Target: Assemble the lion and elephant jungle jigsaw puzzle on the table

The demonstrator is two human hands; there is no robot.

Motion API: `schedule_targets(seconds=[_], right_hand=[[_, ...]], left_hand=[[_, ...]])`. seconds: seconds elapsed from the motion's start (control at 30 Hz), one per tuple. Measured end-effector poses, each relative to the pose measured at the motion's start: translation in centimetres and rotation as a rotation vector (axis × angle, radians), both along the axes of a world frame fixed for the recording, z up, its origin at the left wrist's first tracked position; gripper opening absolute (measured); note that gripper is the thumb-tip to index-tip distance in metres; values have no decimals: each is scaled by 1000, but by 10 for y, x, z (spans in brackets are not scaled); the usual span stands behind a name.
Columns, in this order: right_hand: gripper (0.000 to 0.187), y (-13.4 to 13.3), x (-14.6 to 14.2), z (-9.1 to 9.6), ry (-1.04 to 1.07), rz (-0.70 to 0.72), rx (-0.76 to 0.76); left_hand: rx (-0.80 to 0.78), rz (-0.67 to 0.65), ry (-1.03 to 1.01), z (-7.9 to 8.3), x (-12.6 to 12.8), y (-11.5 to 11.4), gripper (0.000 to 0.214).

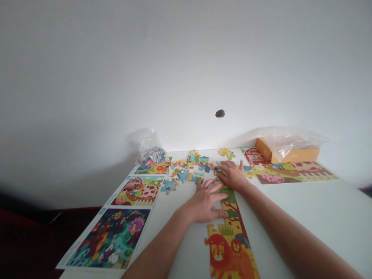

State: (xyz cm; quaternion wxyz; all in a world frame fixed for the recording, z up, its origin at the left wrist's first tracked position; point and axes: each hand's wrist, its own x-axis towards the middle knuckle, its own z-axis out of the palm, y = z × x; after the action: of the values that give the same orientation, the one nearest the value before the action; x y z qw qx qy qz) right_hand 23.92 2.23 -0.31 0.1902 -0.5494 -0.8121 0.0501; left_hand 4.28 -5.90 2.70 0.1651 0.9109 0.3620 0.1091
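Note:
A partly joined jigsaw puzzle (232, 248) with a lion and a cub runs up the white table in a narrow strip. My left hand (205, 201) lies left of the strip, palm down and fingers spread, its thumb and index finger reaching onto the edge. At the strip's far end is my right hand (231, 175), fingers stretched out over a green puzzle piece (220, 176) that it partly hides. Loose puzzle pieces (184, 176) lie in a heap just beyond my left hand. Neither hand has a piece lifted.
A picture sheet (109, 236) with several printed scenes lies along the left edge, under a clear bag of pieces (151, 155). At the back right, a finished farm puzzle (296, 172) lies before an orange box (296, 155) with a plastic bag (283, 143) on it. A wall (186, 77) stands behind.

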Motion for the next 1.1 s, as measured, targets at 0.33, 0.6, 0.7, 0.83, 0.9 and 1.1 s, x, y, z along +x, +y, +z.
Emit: schedule_targets(seconds=[0.33, 0.6, 0.7, 0.83, 0.9, 1.1], right_hand=[[33, -3, 0, 7, -18, -43, -5], [30, 0, 2, 2, -1, -73, 10], [27, 2, 5, 2, 36, -121, 37], [27, -1, 9, 9, 95, -131, 86], [27, -5, 10, 13, 85, -46, 85], [33, -12, 7, 17, 18, 24, 22]], left_hand=[[-180, -101, 85, 28, -20, -6, 105], [-254, -243, 108, 24, -2, -17, 108], [-221, -227, 76, 21, -6, -14, 108], [-21, 3, 6, 16, -21, -3, 75], [150, 308, -6, 10, -31, 5, 50], [190, 937, 130, -12, -51, 27, 44]])
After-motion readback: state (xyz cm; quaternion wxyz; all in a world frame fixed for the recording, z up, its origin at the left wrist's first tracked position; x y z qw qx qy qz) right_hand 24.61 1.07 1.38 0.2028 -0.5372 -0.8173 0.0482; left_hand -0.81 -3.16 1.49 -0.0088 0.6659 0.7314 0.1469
